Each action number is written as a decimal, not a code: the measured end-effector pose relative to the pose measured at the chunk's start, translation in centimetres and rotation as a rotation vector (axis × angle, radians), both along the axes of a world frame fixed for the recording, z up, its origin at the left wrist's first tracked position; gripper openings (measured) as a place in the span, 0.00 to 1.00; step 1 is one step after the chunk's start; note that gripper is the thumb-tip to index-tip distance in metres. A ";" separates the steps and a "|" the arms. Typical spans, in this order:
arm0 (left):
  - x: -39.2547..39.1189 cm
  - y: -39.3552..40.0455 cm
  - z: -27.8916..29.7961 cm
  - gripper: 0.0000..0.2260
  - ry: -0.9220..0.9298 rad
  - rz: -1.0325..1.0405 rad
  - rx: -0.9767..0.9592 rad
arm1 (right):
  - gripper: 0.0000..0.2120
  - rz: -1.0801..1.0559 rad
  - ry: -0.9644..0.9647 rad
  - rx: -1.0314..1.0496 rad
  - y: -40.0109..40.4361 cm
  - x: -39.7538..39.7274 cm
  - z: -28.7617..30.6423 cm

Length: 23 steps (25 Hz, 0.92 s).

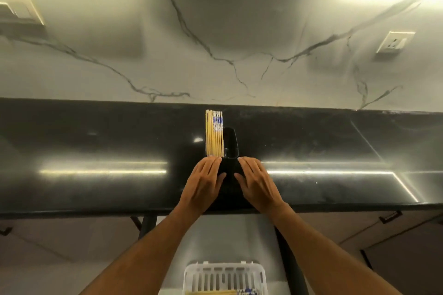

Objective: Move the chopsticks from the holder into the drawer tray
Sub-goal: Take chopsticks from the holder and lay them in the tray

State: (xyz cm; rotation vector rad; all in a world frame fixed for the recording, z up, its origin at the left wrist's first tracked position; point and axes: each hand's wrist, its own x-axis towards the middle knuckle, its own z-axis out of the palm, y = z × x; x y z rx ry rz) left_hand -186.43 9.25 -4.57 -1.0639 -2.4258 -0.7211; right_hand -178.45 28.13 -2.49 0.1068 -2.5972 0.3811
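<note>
A black holder (230,148) stands on the black countertop (96,141) in front of me. Several pale wooden chopsticks (214,135), some with blue and white tops, stand upright in its left compartment. Its right compartment looks dark and I cannot tell what it holds. My left hand (204,183) presses flat against the holder's left side and my right hand (257,183) against its right side, so both grip the holder. Below, a white slotted tray (224,278) lies in the open drawer (263,246), with a few chopsticks (215,292) at its near edge.
A marble backsplash rises behind the counter, with a wall socket (393,43) at the right and a switch plate (21,9) at the left. Cabinet fronts with dark handles (390,217) flank the drawer under the counter edge.
</note>
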 end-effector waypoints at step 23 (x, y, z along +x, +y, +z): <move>-19.1 8.3 2.0 0.29 -0.035 0.177 -0.187 | 0.04 -0.272 -0.333 -0.665 2.4 -25.3 3.3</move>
